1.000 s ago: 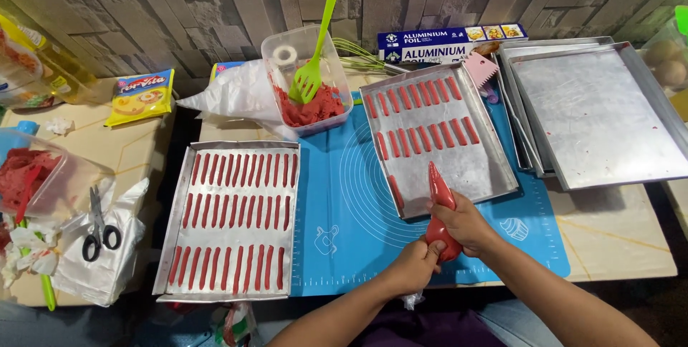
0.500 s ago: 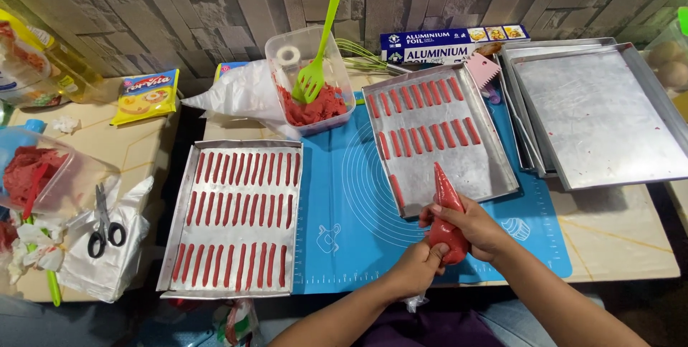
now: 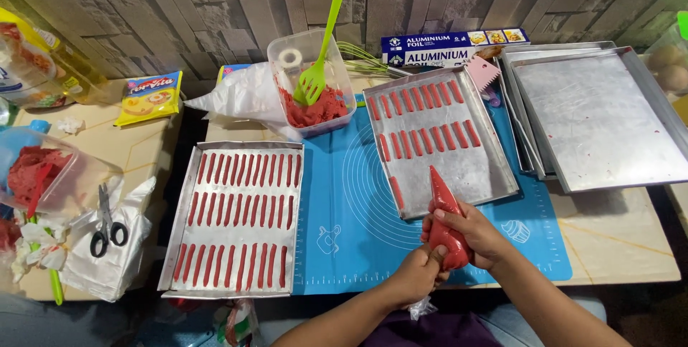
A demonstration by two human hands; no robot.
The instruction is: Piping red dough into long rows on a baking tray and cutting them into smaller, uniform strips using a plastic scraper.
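Observation:
Both of my hands grip a piping bag [image 3: 443,204] full of red batter at the table's near edge. My right hand [image 3: 473,231] wraps the bag's body; my left hand [image 3: 416,274] squeezes its twisted tail. The bag's tip points up at the near edge of a metal tray [image 3: 487,175] partly lined with short red strips [image 3: 423,125]. To the left lies a second tray [image 3: 179,247] filled with rows of red strips. Both trays rest on a blue silicone mat [image 3: 344,204].
A clear tub of red batter [image 3: 315,107] holds a green spatula [image 3: 322,46]. Stacked bare trays [image 3: 602,118] sit at right, a foil box [image 3: 451,42] behind. Scissors [image 3: 106,222], plastic bags, a yellow packet [image 3: 149,96] and an oil bottle [image 3: 43,60] crowd the left side.
The piping bag and both hands have drifted slightly toward me and to the right of the tray's near edge; the trays have not moved.

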